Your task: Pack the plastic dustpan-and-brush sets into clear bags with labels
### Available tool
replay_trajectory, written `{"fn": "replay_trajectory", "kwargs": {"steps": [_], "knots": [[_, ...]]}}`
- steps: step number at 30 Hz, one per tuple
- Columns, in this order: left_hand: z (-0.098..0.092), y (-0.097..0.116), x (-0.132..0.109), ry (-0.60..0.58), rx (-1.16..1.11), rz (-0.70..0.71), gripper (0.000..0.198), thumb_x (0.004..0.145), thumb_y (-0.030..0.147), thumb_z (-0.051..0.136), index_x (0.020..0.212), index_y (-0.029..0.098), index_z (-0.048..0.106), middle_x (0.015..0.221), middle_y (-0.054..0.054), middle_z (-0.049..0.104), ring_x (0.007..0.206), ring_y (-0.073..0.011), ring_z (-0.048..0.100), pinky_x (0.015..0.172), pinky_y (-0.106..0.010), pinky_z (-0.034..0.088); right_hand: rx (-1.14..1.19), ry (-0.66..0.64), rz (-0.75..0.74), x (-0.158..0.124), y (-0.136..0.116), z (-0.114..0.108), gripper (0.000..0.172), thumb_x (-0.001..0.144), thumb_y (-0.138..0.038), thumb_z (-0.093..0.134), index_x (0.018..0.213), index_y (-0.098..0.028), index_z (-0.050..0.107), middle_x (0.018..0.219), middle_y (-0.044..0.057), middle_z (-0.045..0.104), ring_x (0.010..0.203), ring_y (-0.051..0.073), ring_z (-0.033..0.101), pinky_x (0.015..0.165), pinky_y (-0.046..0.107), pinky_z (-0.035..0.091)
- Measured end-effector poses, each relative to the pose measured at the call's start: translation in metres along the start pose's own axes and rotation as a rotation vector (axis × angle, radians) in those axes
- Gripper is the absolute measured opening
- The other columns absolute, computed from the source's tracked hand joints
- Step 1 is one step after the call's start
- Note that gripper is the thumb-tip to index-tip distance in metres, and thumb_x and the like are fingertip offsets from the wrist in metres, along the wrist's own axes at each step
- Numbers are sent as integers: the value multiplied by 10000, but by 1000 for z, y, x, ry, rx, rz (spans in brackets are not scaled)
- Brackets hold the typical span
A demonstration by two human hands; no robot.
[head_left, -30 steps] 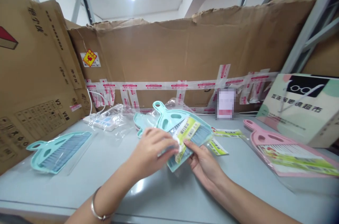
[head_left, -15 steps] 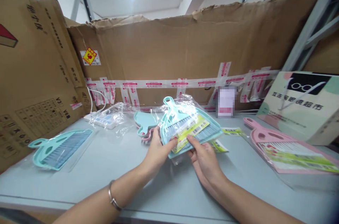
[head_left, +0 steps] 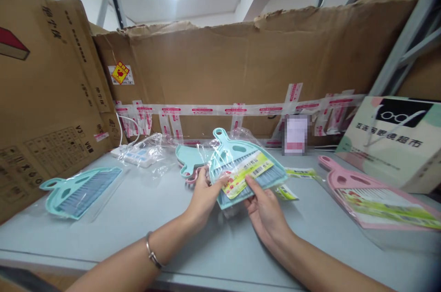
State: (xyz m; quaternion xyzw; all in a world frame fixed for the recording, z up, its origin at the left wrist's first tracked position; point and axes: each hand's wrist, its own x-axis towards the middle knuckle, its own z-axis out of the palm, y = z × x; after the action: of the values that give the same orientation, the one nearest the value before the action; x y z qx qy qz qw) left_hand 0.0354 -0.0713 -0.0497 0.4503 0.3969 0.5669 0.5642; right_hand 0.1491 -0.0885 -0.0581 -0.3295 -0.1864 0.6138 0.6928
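A teal dustpan with a blue-bristled brush [head_left: 237, 148], wrapped in clear plastic, is held above the table with its handle pointing up and away. My left hand [head_left: 205, 195] grips its left edge, thumb on the front. At the lower edge, my right hand [head_left: 265, 204] pinches it, thumb on the yellow-green label [head_left: 250, 172] and fingers underneath. Behind it lie a teal piece [head_left: 191, 158] and a pink piece [head_left: 190, 179], partly hidden. Another bagged teal set [head_left: 82, 193] rests at the left, and a bagged pink dustpan set [head_left: 375, 195] at the right.
On the grey table [head_left: 138, 227], a white power strip [head_left: 138, 156] sits under crumpled plastic. Large cardboard boxes [head_left: 206, 66] stand behind and at left. A printed bag [head_left: 389, 140] stands at back right. Loose yellow-green labels [head_left: 301, 173] lie right of the held set.
The held set has tilted slightly and glare on its plastic has lessened, so the label reads more clearly. Both hands keep their grip. The whole view has shifted slightly.
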Motion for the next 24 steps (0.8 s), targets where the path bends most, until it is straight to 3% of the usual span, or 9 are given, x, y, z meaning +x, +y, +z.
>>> {"fn": "replay_trajectory", "kwargs": {"steps": [3,6,10,14,16,18,20,21,24], "knots": [[1,1,-7,-139,60,-43,612,660,327,742,1174,197,437,1105,-88,625,966,-226,614,758,-323,519,-2,-12,3,3,-4,-1,317,624,-259,767,915,-194,661,924,31,716,880,196,664,707,276,572],[2,2,-12,-194,84,-120,702,639,352,754,1227,195,404,1155,-119,599,956,-254,613,687,-334,526,-16,-9,18,4,-10,2,342,616,-237,775,934,-196,655,904,22,714,847,182,665,670,252,574],[-3,7,-8,-163,20,-146,643,647,373,745,1182,178,444,1176,-130,587,946,-255,610,647,-323,521,-107,-113,130,3,-26,6,229,616,-168,766,826,-161,675,808,15,701,742,124,654,650,181,550],[-12,17,1,-109,-4,-181,521,652,368,742,1073,145,530,1109,-125,617,906,-225,612,648,-293,502,-400,-319,258,8,-55,-10,123,643,-190,749,730,-137,681,741,31,685,689,104,639,677,183,536],[-16,22,4,-73,14,-179,479,650,369,745,1026,142,553,1068,-114,627,846,-201,615,624,-279,492,-598,-314,159,16,-70,-25,150,662,-272,737,709,-144,675,606,15,650,537,95,593,527,184,509],[-19,26,7,-55,18,-157,455,652,370,745,1006,148,564,1001,-96,643,776,-176,613,613,-276,487,-693,-181,-54,23,-82,-39,183,629,-304,760,670,-165,648,470,-37,560,397,64,480,385,159,405],[-19,28,8,-51,12,-142,436,656,371,744,992,152,572,921,-76,654,713,-159,608,613,-282,491,-637,-65,-192,27,-88,-46,251,570,-274,800,747,-194,642,544,-44,594,443,67,503,414,158,410],[-19,29,8,-46,10,-141,428,658,371,743,986,153,575,898,-69,656,697,-155,605,612,-283,493,-590,-57,-176,26,-89,-45,338,544,-254,815,831,-211,642,661,-26,647,532,87,561,483,174,455],[-18,28,8,-24,27,-177,422,668,378,734,985,145,580,906,-74,655,707,-154,605,595,-272,497,-526,-239,59,21,-83,-33,525,533,-229,819,1017,-216,615,944,46,686,779,162,635,687,272,522]]}}
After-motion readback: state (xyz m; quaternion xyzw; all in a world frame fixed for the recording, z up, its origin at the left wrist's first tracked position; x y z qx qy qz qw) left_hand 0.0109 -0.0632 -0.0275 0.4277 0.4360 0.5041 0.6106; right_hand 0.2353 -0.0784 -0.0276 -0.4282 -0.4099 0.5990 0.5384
